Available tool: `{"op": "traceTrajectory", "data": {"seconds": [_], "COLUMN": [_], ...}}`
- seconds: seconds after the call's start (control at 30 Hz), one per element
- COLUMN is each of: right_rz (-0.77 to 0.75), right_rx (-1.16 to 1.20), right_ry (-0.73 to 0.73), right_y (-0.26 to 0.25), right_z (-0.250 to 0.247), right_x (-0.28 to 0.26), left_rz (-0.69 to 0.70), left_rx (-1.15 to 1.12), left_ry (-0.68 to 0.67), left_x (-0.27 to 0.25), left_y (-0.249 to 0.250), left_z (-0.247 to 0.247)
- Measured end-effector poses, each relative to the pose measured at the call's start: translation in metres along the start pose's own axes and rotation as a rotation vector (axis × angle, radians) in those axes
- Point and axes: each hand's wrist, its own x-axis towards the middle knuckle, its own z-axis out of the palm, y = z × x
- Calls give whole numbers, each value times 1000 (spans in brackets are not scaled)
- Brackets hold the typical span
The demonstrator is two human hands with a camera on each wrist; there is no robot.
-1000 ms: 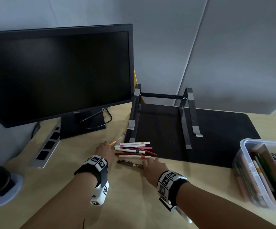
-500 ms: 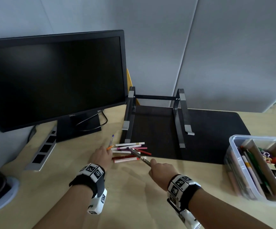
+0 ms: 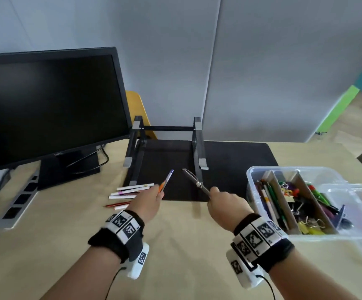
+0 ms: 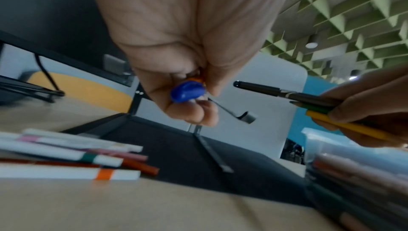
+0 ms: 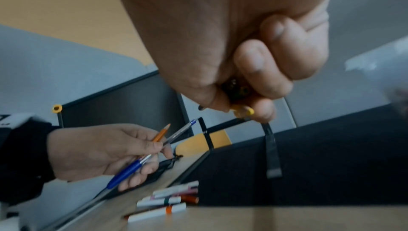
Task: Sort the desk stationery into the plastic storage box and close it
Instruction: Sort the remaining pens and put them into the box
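Note:
My left hand (image 3: 154,197) is raised above the desk and grips a blue-capped pen (image 3: 168,177) together with an orange pencil (image 5: 162,132), their tips pointing up and away. My right hand (image 3: 215,197) grips a dark metal pen (image 3: 195,180) plus a green pencil (image 4: 309,106) and a yellow pencil (image 4: 344,127). Several white and red markers (image 3: 130,191) lie on the desk just left of the left hand. The clear plastic storage box (image 3: 284,168) stands open at the right, its divided compartments holding pens and clips. Its translucent lid (image 3: 353,198) rests over its right part.
A black monitor (image 3: 45,105) stands at the back left with a grey power strip (image 3: 22,200) beside its foot. A black laptop stand (image 3: 167,148) sits on a dark desk mat (image 3: 229,169) behind my hands. A yellow chair back (image 3: 136,109) shows behind the desk.
Both hands lifted off the desk and drew back with their pens. The left hand picked up the blue pen and orange pencil; the view swung right, showing more of the box.

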Motion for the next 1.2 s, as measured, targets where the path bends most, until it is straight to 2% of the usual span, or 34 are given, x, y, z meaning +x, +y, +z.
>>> {"op": "traceTrajectory", "data": {"seconds": [0.1, 0.2, 0.33, 0.4, 0.63, 0.83, 0.9, 1.0, 1.13, 1.2], "right_rz": [85, 181, 392, 426, 402, 236, 202, 224, 264, 249], "right_rx": [-14, -52, 62, 95, 59, 41, 105, 212, 297, 381], "right_ry": [96, 107, 120, 83, 4, -94, -60, 113, 204, 228], "right_y": [30, 64, 96, 106, 117, 125, 137, 158, 183, 190], "right_z": [-15, -22, -25, -21, -11, -18, -22, -30, -25, -16], "right_x": [-8, -13, -29, -35, -44, -46, -49, -56, -61, -62], "left_rz": [57, 101, 229, 274, 216, 273, 313, 391, 455, 456], "left_rx": [-137, -161, -161, -163, -309, -345, -357, -289, -102, 96], "left_ry": [-20, -64, -82, -64, -28, 60, 59, 11, -45, -29], "left_x": [-10, -20, -34, -37, -37, -35, -30, -25, -20, -16], "left_y": [37, 70, 101, 113, 140, 178, 194, 216, 235, 236], "left_z": [6, 11, 20, 24, 44, 59, 67, 83, 115, 129]}}
